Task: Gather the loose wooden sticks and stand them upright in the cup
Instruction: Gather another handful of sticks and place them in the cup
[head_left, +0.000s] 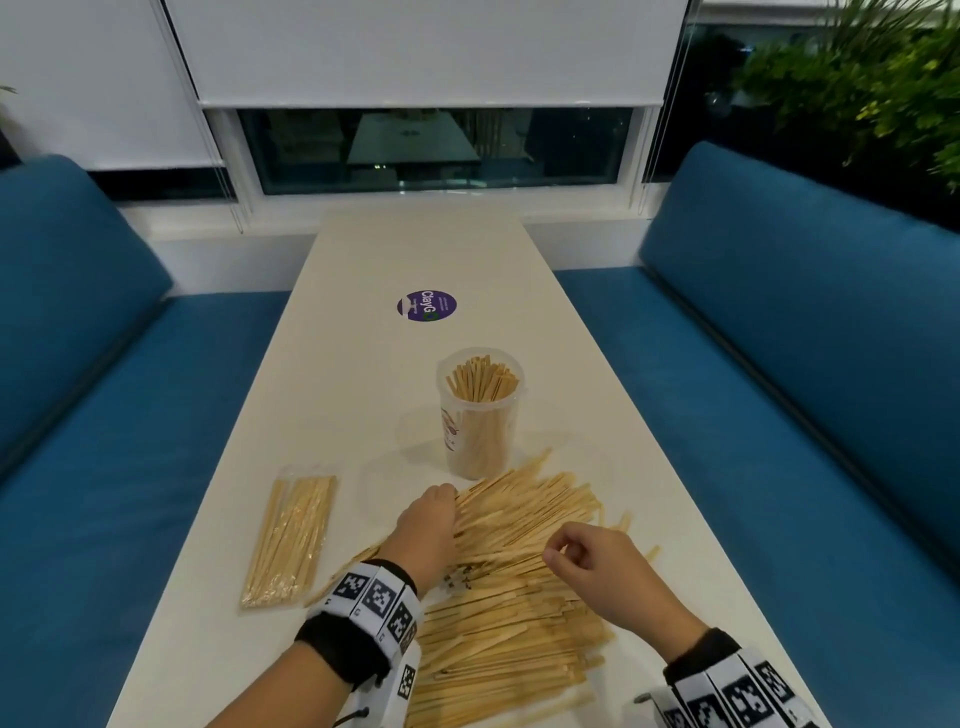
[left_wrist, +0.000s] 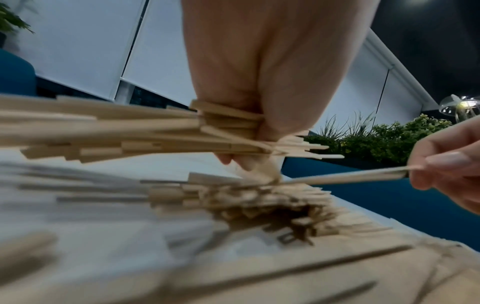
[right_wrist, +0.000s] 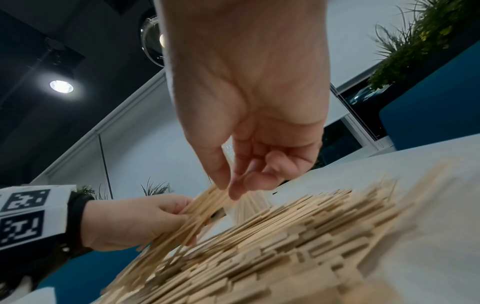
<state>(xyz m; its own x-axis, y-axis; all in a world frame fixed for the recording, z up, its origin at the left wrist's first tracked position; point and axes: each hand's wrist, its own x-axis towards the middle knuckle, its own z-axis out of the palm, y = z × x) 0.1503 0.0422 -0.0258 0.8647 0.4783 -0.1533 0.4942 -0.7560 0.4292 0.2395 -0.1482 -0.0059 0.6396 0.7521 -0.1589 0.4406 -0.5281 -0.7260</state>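
Behind the bare fingers of the left hand (head_left: 427, 525), the wrist carries a black strap (head_left: 343, 649) topped by a white band (head_left: 376, 597) printed with square black-and-white coded markers. Behind the right hand (head_left: 597, 566) sits a matching black cuff (head_left: 701, 649) and marker band (head_left: 743, 691)

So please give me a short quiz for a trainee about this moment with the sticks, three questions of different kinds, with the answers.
1. True or false: the cup already holds upright sticks.
2. What does the left hand grip? A) a bundle of sticks B) the cup C) nothing
3. Fill in: the right hand pinches a single ____.

Key
1. True.
2. A; the bundle is lifted above the loose pile.
3. Stick; the left wrist view shows it between the fingertips.
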